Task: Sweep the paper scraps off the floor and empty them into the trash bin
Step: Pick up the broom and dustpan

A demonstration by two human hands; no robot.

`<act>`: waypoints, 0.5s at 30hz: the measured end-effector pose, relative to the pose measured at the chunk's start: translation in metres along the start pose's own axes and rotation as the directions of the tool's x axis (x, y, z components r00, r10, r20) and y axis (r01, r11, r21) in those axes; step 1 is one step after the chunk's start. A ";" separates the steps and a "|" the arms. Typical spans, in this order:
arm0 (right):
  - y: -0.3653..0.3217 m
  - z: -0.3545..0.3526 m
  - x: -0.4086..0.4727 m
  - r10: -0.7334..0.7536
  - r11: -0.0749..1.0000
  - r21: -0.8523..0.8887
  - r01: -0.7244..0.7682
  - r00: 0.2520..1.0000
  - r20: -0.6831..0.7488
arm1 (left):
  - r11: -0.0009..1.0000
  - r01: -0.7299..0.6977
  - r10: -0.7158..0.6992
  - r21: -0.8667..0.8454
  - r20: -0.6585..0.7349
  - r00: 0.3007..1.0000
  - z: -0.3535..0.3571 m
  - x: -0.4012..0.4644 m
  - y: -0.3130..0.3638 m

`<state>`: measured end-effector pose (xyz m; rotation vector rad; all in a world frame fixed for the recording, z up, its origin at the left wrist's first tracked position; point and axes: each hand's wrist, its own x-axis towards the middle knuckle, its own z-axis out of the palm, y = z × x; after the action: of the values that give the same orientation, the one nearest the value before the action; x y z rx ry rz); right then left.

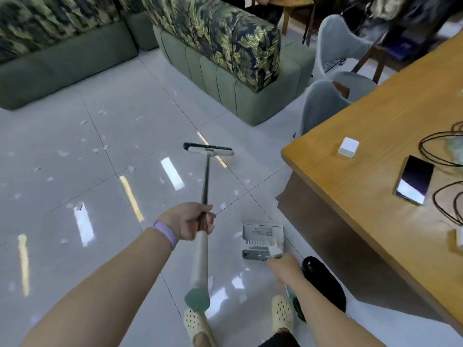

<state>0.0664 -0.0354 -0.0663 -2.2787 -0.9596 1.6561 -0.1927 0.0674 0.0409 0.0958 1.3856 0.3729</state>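
The left hand [190,220] is clamped round the broom [206,186] partway up its handle, where a thin dark shaft meets a thicker pale grey grip ending in a green cap. The broom head, a pale bar with black bristles, sits on the floor [75,196] out in front, tilted slightly, near the sofa [225,78]. The right hand [285,270] grips the handle of the dustpan [263,240], a grey metallic scoop with a row of comb teeth across its back; its mouth points forward and it sits low over the floor, just beside the desk's near corner, though whether it touches the tiles is unclear. White paper scraps [62,153] lie scattered over the glossy grey tiles, mostly to the left of the broom head, with a few small ones between broom head and dustpan. They are small, torn, irregular bits, some blurred. A lilac band [166,234] circles the left wrist. On the wooden desk [350,196] at the right lie a phone [414,180], a small white cube [348,147] near the front edge, and black cables [438,151]. Two grey chairs [325,106] stand by the desk's far side. Pale perforated shoes [194,324] show at the bottom.
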 end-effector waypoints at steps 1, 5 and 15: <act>-0.004 0.008 -0.001 -0.018 1.000 0.023 0.018 1.000 -0.018 | 0.999 0.001 -0.003 -0.033 -0.045 0.999 -0.020 0.009 -0.010; -0.025 0.048 -0.011 0.011 0.998 0.059 -0.006 0.996 -0.093 | 0.989 -0.029 0.021 -0.146 -0.052 0.998 -0.094 0.022 -0.015; -0.090 0.112 -0.032 0.076 0.971 0.241 -0.014 0.966 -0.249 | 0.994 0.015 -0.006 -0.108 0.082 0.997 -0.171 0.017 0.037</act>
<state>-0.0757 -0.0091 -0.0392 -2.2910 -0.6199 1.3620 -0.3636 0.0813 0.0024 0.0141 1.2827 0.4306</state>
